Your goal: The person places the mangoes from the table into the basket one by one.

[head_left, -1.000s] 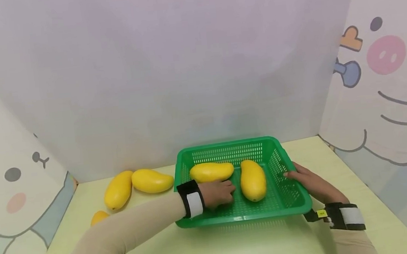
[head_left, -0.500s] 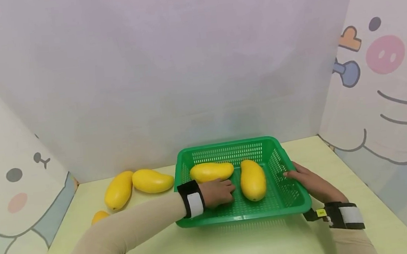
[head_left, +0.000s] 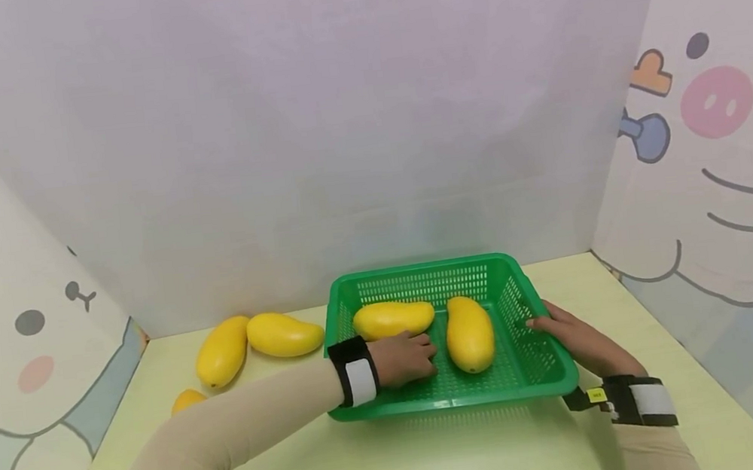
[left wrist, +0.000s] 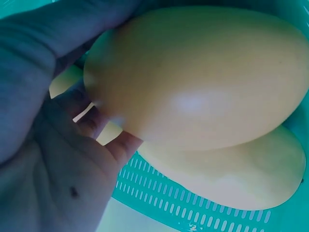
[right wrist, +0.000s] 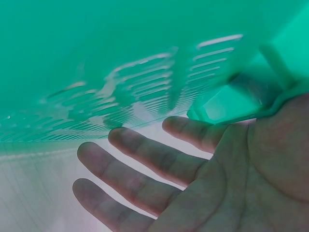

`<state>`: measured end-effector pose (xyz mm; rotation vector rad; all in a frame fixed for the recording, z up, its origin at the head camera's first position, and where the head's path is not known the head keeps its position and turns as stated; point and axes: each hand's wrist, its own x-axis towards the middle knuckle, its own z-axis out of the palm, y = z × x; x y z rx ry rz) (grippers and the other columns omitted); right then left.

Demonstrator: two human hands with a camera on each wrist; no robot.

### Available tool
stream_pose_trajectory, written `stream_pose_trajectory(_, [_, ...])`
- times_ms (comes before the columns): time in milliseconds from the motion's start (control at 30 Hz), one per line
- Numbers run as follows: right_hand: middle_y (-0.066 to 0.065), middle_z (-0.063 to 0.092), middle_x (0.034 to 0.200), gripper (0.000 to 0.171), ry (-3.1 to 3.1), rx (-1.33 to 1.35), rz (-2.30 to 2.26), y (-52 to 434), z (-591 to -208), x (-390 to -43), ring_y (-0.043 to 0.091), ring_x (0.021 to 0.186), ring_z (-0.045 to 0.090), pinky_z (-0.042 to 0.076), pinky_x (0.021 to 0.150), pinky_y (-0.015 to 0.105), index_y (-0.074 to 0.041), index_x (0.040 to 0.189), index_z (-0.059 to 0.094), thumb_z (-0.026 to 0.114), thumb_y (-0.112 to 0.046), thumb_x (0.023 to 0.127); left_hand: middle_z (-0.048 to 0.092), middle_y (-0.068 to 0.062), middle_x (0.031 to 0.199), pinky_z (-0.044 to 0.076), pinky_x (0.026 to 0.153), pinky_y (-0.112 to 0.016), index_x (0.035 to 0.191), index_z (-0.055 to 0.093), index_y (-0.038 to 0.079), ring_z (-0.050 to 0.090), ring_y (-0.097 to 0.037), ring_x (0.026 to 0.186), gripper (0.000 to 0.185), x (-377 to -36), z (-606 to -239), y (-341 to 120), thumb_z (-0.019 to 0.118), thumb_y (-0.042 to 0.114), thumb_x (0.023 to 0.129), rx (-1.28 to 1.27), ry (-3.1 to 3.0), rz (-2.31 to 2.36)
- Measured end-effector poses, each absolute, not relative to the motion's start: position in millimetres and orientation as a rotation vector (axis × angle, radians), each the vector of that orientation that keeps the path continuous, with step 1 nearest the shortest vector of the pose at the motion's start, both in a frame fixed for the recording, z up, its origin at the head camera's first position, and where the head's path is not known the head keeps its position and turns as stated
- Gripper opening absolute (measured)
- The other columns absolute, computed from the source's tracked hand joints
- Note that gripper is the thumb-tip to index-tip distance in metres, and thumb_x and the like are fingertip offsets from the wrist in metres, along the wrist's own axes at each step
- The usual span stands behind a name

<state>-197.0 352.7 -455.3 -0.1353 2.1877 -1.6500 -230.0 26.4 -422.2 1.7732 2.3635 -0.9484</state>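
Note:
A green plastic basket (head_left: 454, 402) stands on the pale yellow table and holds two yellow mangoes. One mango (head_left: 393, 318) lies crosswise at the left; the other mango (head_left: 470, 332) lies lengthwise at the middle. My left hand (head_left: 405, 357) is inside the basket against the crosswise mango's near side. In the left wrist view this mango (left wrist: 203, 72) sits between thumb and curled fingers (left wrist: 116, 145), with the other mango (left wrist: 231, 179) behind it. My right hand (head_left: 573, 341) rests flat on the basket's right outer wall, fingers (right wrist: 145, 164) straight under the rim (right wrist: 241, 106).
Two more mangoes (head_left: 223, 350) (head_left: 285, 334) lie on the table left of the basket, and a smaller yellow fruit (head_left: 186, 399) shows beside my left forearm. Cartoon-printed panels wall in the table at the back and both sides.

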Motion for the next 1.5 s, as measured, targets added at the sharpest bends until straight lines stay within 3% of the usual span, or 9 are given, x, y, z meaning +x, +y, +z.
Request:
stream_pose_trajectory(400, [0.03, 0.042, 0.144, 0.074, 2.163, -0.169, -1.675, 355, -458, -199, 0.03, 0.109, 0.06, 0.051, 0.09, 0.037, -0.01, 0.164, 0.003, 0.045, -0.035, 0.108, 0.062, 0.008, 0.122, 0.047, 0.085, -0.025, 0.123, 0.07, 0.034, 0.052, -0.011, 0.111, 0.03, -233, -415, 21, 0.071, 0.02, 0.097, 1.805, 2.385, -0.809])
stream_pose_trajectory(567, [0.03, 0.042, 0.142, 0.075, 2.154, -0.155, -1.674, 355, -459, -199, 0.029, 0.108, 0.06, 0.051, 0.09, 0.037, -0.01, 0.164, 0.002, 0.045, -0.035, 0.108, 0.061, 0.007, 0.128, 0.047, 0.091, -0.028, 0.127, 0.069, 0.032, 0.052, -0.014, 0.115, 0.035, -234, -406, 17, 0.076, 0.026, 0.093, 1.755, 2.411, -0.71])
stream_pose_trajectory(700, [0.029, 0.041, 0.144, 0.075, 2.146, -0.152, -1.677, 355, -458, -199, 0.029, 0.107, 0.06, 0.051, 0.09, 0.037, -0.01, 0.164, 0.002, 0.045, -0.035, 0.108, 0.059, 0.005, 0.134, 0.046, 0.098, -0.032, 0.13, 0.068, 0.032, 0.051, -0.016, 0.122, 0.036, -233, -397, 14, 0.073, 0.034, 0.095, 1.713, 2.453, -0.651])
stream_pose_trajectory(1000, [0.031, 0.041, 0.143, 0.074, 2.15, -0.164, -1.684, 356, -458, -199, 0.029, 0.106, 0.061, 0.052, 0.089, 0.037, -0.008, 0.163, 0.001, 0.044, -0.034, 0.108, 0.048, 0.002, 0.148, 0.036, 0.113, -0.04, 0.151, 0.047, 0.028, 0.039, -0.02, 0.141, 0.057, -225, -374, -1, 0.064, 0.043, 0.099, 1.596, 2.573, -0.513])
stream_pose_trajectory(1500, [0.032, 0.043, 0.143, 0.075, 2.141, -0.145, -1.659, 355, -458, -200, 0.028, 0.109, 0.06, 0.052, 0.089, 0.037, -0.008, 0.163, -0.001, 0.043, -0.033, 0.108, 0.047, -0.006, 0.149, 0.034, 0.114, -0.046, 0.152, 0.045, 0.022, 0.042, -0.027, 0.138, 0.059, -216, -348, -46, 0.061, 0.043, 0.1, 1.524, 2.791, -0.245])
